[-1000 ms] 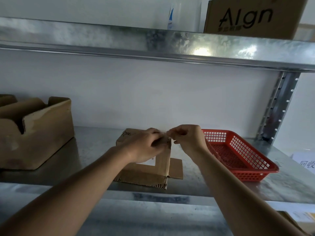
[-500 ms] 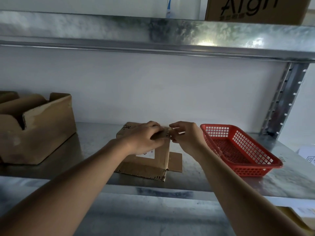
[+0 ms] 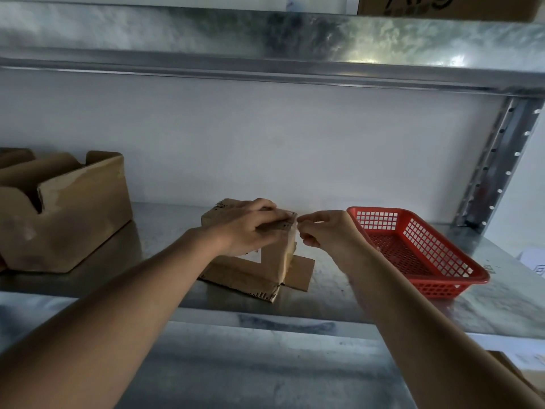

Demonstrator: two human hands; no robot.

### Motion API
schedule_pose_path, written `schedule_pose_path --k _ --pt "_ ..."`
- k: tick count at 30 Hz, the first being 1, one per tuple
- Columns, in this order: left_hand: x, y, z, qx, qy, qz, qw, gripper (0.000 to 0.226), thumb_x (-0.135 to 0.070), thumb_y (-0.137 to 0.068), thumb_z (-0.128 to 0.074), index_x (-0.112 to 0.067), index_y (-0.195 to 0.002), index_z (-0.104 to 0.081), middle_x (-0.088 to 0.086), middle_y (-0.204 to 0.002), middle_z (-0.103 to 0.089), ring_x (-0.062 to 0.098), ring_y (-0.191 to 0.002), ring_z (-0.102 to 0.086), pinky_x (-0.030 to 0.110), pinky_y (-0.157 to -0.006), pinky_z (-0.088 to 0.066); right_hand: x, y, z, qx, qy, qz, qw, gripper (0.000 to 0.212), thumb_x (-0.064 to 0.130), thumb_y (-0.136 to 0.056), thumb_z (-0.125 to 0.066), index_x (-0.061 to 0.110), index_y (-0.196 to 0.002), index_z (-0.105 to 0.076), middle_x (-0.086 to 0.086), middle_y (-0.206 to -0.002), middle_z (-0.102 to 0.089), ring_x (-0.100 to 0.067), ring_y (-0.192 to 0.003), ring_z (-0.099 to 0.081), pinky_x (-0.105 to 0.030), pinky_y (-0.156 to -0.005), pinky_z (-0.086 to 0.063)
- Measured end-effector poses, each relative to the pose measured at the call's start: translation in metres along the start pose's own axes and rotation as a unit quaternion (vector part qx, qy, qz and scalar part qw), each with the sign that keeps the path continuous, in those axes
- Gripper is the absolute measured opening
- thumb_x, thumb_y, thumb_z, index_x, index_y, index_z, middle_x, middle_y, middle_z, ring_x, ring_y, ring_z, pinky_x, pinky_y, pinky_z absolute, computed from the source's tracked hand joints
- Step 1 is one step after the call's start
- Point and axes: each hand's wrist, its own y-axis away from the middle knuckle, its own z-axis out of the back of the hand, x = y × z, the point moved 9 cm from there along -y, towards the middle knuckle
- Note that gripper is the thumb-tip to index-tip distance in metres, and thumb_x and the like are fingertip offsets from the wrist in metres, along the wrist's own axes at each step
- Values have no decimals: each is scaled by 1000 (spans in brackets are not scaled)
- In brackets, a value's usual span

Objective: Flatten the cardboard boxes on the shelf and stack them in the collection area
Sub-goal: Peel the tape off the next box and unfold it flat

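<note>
A small brown cardboard box (image 3: 274,261) stands on the metal shelf (image 3: 165,240), its lower flaps spread flat on the shelf. My left hand (image 3: 250,228) lies over the box's top and grips its upper right edge. My right hand (image 3: 324,231) is just right of that corner, thumb and forefinger pinching a thin strip of clear tape (image 3: 295,224) that runs off the box's top corner. A larger open cardboard box (image 3: 67,214) sits at the left end of the shelf.
A red plastic basket (image 3: 418,249) stands on the shelf right of my right hand. The shelf's upright post (image 3: 498,166) rises at the back right. Another shelf (image 3: 265,45) runs overhead with a printed carton (image 3: 442,4) on it. White paper (image 3: 533,261) lies at far right.
My right hand has drawn slightly to the right, away from the box corner, with the tape strip in its pinch. The left hand stays on the box top. The camera has tilted down a little.
</note>
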Motion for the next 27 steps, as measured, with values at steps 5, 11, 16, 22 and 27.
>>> schedule_pose_path --k 5,11,16,22,27 --pt "0 1 -1 6 -5 13 1000 62 -91 -84 -28 -73 -143 -28 -32 -155 -25 13 -146 -29 51 -114 -34 -15 2 -2 -39 -66 8 997 17 11 -87 -83 7 -100 -73 -9 -82 -79 -20 -75 -78 -40 -80 -65" --pt "-1 0 0 8 1 22 1000 69 -89 -82 -29 -66 -147 -33 -29 -158 -24 13 -148 -29 51 -116 -32 -18 3 -7 -24 -19 45 998 21 29 -87 -84 17 -100 -73 -2 -84 -80 -21 -82 -78 -49 -87 -63" --pt "-1 0 0 5 0 17 1000 75 -93 -79 -28 -65 -148 -35 -28 -158 -25 13 -148 -29 52 -116 -32 -16 3 -8 -39 -56 58 996 19 16 -86 -85 20 -101 -75 -1 -81 -80 -23 -80 -78 -48 -83 -64" --pt "-2 -2 0 0 -6 13 1000 74 -94 -79 -30 -66 -147 -34 -30 -157 -25 14 -148 -29 52 -116 -33 -17 5 -10 -58 -46 84 994 11 19 -90 -81 16 -100 -81 -4 -80 -79 -30 -84 -76 -48 -81 -64" --pt "-3 -1 0 -2 -16 9 1000 78 -96 -76 -26 -66 -147 -34 -30 -157 -25 11 -149 -27 46 -117 -29 -32 7 -16 -59 -183 13 981 4 11 -91 -79 9 -93 -81 -11 -84 -79 -25 -80 -76 -33 -78 -64"
